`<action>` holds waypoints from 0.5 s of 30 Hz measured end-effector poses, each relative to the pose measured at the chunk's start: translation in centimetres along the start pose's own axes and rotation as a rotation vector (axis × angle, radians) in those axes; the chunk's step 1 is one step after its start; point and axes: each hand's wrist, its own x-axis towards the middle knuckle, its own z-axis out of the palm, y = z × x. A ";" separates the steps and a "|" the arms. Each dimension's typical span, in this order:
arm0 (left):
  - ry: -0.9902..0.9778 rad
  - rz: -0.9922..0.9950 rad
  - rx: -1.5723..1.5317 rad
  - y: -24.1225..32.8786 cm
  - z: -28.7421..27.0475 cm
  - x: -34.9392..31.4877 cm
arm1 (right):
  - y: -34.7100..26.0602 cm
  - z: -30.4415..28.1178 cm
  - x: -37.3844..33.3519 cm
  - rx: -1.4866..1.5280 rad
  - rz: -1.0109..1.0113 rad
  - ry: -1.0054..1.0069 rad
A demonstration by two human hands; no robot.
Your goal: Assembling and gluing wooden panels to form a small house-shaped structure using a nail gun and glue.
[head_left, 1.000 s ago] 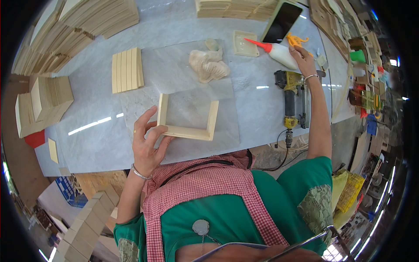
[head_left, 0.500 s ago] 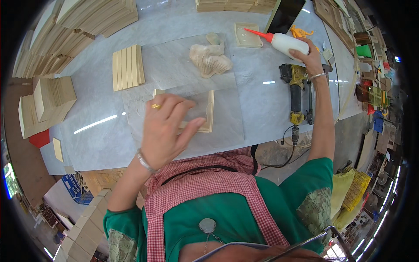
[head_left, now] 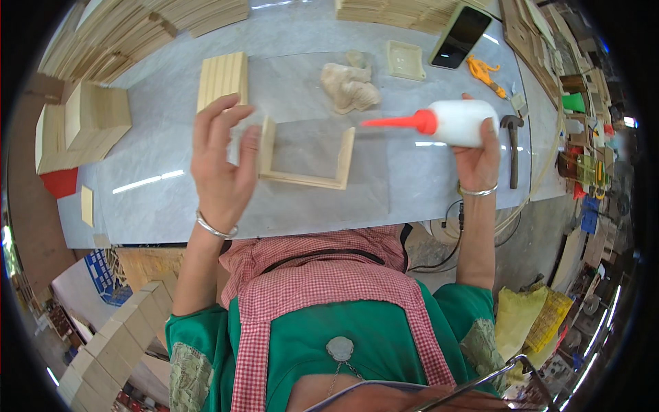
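Observation:
In my right hand [head_left: 478, 158] is a white glue bottle [head_left: 467, 122], tipped sideways. Its long red nozzle [head_left: 401, 122] points left, a little above the right end of a three-sided wooden frame [head_left: 302, 180]. The frame is a U of thin pale strips, with its open side away from me. Just left of the frame hovers my left hand [head_left: 223, 161], fingers apart and holding nothing. Beyond those fingers lies a stack of grooved wooden slats [head_left: 223, 77], partly covered by them.
A crumpled cloth [head_left: 349, 88], a shallow cream tray [head_left: 405, 60], a phone [head_left: 461, 38] and orange cutters [head_left: 486, 74] lie farther back. At right rests a hammer [head_left: 513, 151]. Wood piles [head_left: 391, 12] line the far edge; more boards [head_left: 86, 127] stand at left.
My right hand has brought the glue bottle nearer and leftward, toward the frame. My left hand has lifted off the frame and moved left. The nail gun is now mostly hidden behind my right hand.

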 end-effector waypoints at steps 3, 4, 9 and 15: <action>0.008 -0.213 -0.070 -3.6 -2.1 -2.5 | 2.0 3.0 -1.4 -0.189 0.024 -0.146; 0.020 -0.222 -0.067 -4.4 -2.3 -3.5 | 2.7 4.1 -1.7 -0.218 0.022 -0.159; -0.041 -0.257 -0.158 -5.6 -1.6 -8.2 | 4.0 7.8 -3.0 -0.340 0.004 -0.259; -0.038 -0.240 -0.215 -5.8 -0.1 -10.3 | 3.8 9.5 -3.4 -0.470 -0.081 -0.281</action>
